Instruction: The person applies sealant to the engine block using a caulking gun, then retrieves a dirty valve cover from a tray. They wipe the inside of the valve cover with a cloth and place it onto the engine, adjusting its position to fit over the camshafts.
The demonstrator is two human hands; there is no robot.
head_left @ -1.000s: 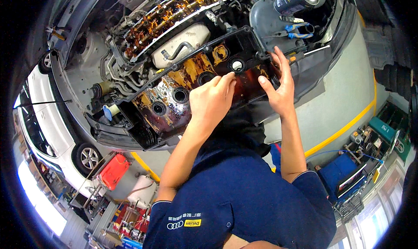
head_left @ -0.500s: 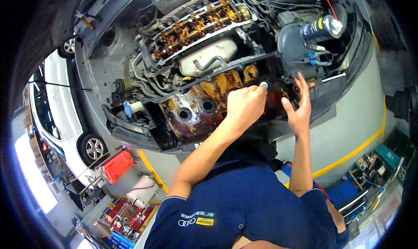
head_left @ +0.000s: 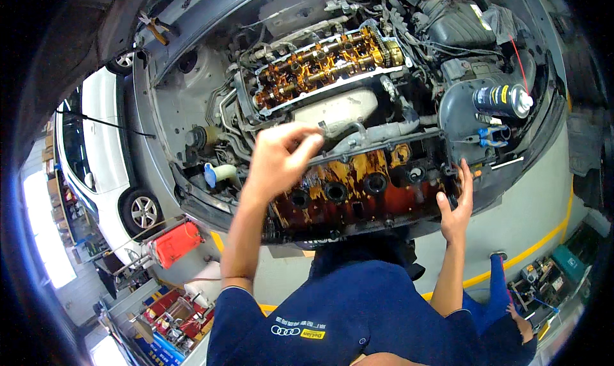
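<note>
An engine valve cover [head_left: 318, 220] lies with its hollow, oil-stained inside facing up across the front of the engine bay. It has a row of round holes and brown and yellow residue. My left hand [head_left: 281, 158] is raised over its left part, slightly blurred, fingers curled and thumb pressed in; a small dark spot shows at the fingertips, too unclear to name. My right hand [head_left: 456, 217] holds the cover's right end, thumb on the near side and fingers stretched along the far side. Behind, the open cylinder head [head_left: 320, 65] shows its oily camshafts.
At the right, a spray can [head_left: 499, 102] with a red straw and blue-handled pliers [head_left: 491, 136] lie on a dark plastic housing [head_left: 455, 103]. More pliers [head_left: 153, 29] rest at the far left. A blue-capped filler neck [head_left: 214, 173] stands left. Someone's blue-clad leg [head_left: 499, 283] shows lower right.
My left hand has lifted from the cover's right-hand hole and swung left. My right hand stays at the cover's right end. The whole view has shifted.
</note>
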